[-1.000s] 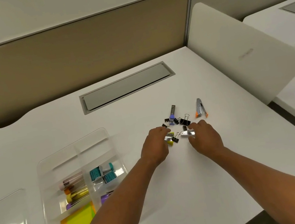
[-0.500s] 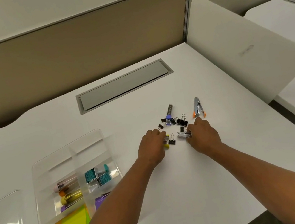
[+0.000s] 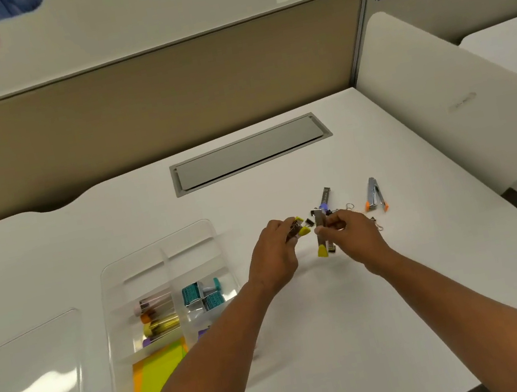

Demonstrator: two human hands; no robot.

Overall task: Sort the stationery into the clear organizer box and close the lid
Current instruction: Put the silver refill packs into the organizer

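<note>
Now lifted, seemingly: both hands' (image 3: 275, 248) (image 3: 349, 231) yellow-tipped staplers (image 3: 323, 246).

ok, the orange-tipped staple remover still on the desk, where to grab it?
Grip the orange-tipped staple remover across its narrow metal body, mid-length, coming from above. It lies flat on the desk, its length running away from the person, orange tips nearest, clear of the clip pile. The right hand is closer, but it already holds a yellow-tipped one.
</note>
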